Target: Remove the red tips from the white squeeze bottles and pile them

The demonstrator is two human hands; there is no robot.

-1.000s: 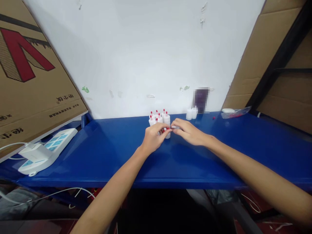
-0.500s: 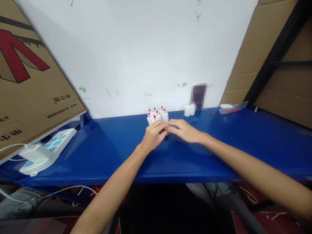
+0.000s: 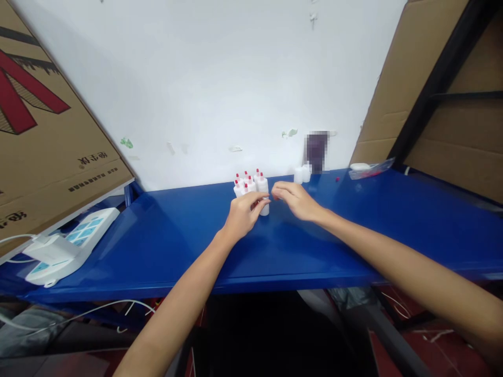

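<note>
A small white bottle (image 3: 264, 210) stands upright on the blue table. My left hand (image 3: 245, 210) pinches it near the top, and the fingers hide its tip. Just to the right, apart from that bottle, is my right hand (image 3: 295, 200) with its fingers curled together and pointing down; a reddish spot shows at the fingertips, too small to name. Behind my left hand several white squeeze bottles (image 3: 262, 184) with red-tipped nozzles stand in a tight cluster.
Two white bottles without nozzles (image 3: 298, 175) stand by the wall, near a small red cap (image 3: 337, 179). A clear plastic bag (image 3: 371, 172) lies at the back right. On the left is a white power strip (image 3: 84, 235) beside a cardboard box (image 3: 51, 131).
My right hand has moved off the bottle, away from my left hand, leaving a gap. The left hand stays at the bottle, whose body now shows more. The view has shifted slightly.
</note>
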